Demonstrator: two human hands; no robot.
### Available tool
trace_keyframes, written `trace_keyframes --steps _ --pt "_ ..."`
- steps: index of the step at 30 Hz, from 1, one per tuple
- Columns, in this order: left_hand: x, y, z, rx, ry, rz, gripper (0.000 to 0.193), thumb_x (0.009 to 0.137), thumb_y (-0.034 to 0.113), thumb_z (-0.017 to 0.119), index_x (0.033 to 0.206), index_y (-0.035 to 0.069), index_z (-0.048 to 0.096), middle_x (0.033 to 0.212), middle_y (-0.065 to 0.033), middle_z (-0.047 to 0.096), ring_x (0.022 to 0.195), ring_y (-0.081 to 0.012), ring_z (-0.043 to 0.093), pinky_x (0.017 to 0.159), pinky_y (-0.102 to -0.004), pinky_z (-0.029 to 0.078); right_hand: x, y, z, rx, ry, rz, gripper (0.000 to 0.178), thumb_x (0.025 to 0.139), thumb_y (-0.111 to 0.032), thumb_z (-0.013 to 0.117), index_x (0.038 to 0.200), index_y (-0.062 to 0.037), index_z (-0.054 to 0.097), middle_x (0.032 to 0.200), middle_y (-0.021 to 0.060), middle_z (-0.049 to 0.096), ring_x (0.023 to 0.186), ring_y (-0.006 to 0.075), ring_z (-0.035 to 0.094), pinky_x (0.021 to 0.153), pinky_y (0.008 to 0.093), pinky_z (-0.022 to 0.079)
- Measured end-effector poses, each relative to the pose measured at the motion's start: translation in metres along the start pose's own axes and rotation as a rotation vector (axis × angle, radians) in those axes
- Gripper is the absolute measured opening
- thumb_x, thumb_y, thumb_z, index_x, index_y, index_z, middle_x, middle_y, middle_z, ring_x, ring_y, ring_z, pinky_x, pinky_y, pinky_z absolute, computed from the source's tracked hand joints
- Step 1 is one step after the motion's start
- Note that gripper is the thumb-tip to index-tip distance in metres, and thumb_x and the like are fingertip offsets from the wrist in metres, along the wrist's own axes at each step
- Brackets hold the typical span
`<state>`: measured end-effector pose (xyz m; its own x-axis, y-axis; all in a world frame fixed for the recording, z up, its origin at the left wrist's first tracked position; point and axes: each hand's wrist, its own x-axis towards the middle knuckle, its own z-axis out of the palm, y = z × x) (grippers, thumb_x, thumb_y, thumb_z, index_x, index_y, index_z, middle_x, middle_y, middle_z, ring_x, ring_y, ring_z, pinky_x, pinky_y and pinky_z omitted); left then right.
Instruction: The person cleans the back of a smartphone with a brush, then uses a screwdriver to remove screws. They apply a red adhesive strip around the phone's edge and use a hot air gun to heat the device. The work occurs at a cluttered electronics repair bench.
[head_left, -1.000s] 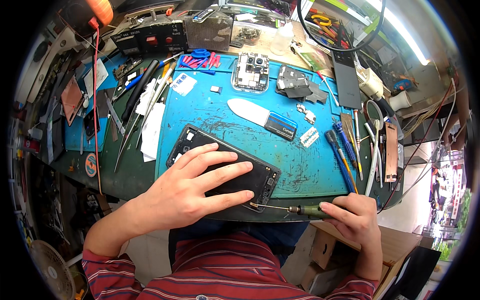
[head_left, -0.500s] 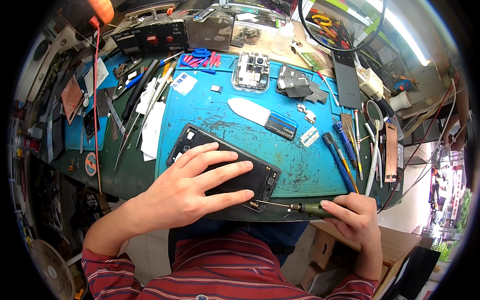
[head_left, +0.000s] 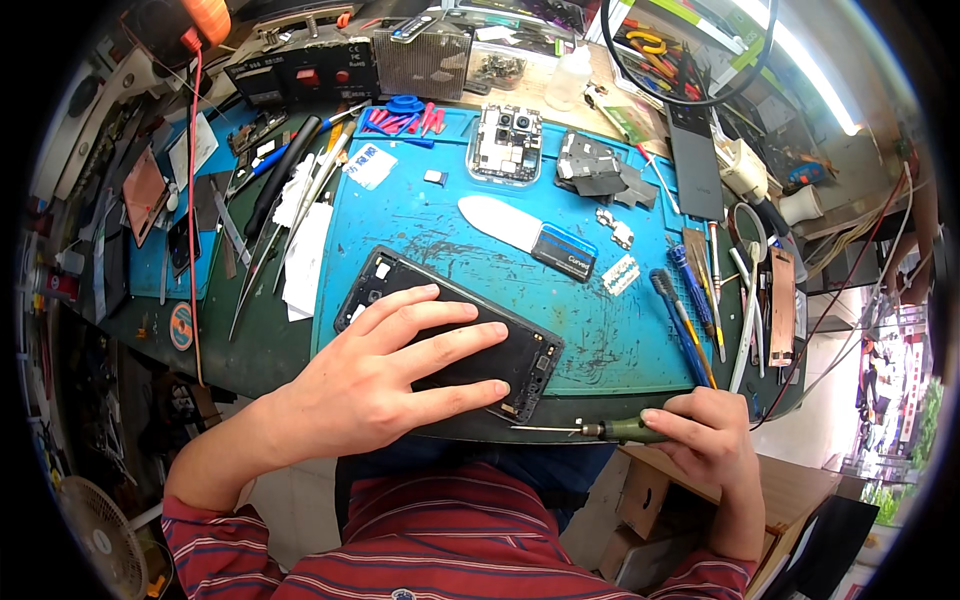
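My left hand (head_left: pixel 385 375) lies flat with fingers spread on a black phone frame (head_left: pixel 515 350), which sits slanted at the front edge of the blue mat (head_left: pixel 450 215). The hand covers much of the frame's middle and lower side. In my right hand (head_left: pixel 705 430) is a green-handled screwdriver (head_left: pixel 625 430), pointing left. Its thin metal tip is just off the frame's lower right corner, apart from it, over the dark green bench edge.
Beyond the frame lie a pry blade (head_left: pixel 530 237), a razor blade (head_left: pixel 622 274), small phone parts (head_left: pixel 614 228) and an opened phone (head_left: pixel 505 145) in a clear holder. Brushes (head_left: pixel 685 325) stand to the right; tweezers (head_left: pixel 262 268) and white paper (head_left: pixel 307 265) lie left.
The screwdriver's tip has come away from the phone frame's lower corner, moving slightly down toward me. My left hand stays in place on the frame.
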<state>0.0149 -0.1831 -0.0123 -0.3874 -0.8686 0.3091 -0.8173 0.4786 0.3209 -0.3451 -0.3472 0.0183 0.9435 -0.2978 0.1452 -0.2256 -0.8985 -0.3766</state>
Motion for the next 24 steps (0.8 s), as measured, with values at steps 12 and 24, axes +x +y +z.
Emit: trace_keyframes --steps 12,24 --pt "-0.001 0.001 0.002 -0.002 0.002 -0.004 0.04 0.088 0.015 0.065 0.126 0.024 0.074 0.147 -0.0084 0.06 0.134 -0.0295 0.056 0.116 -0.0498 0.044 -0.001 -0.004 -0.006 0.029 -0.027 -0.024 0.052 0.07 -0.015 0.086 0.12 -0.0216 0.079 0.086 -0.0005 0.069 0.064 0.0185 0.061 0.055 0.0328 0.047" --pt "0.0 0.027 0.02 0.066 0.16 -0.012 0.045 0.075 0.011 0.079 0.118 0.023 0.08 0.118 -0.0001 0.065 0.11 -0.0206 0.062 0.112 -0.0534 0.048 -0.04 -0.013 0.0 0.048 0.1 0.047 0.059 0.062 -0.013 0.088 0.12 -0.0157 0.079 0.089 0.0023 0.073 0.068 0.021 0.066 0.057 0.0335 0.05"
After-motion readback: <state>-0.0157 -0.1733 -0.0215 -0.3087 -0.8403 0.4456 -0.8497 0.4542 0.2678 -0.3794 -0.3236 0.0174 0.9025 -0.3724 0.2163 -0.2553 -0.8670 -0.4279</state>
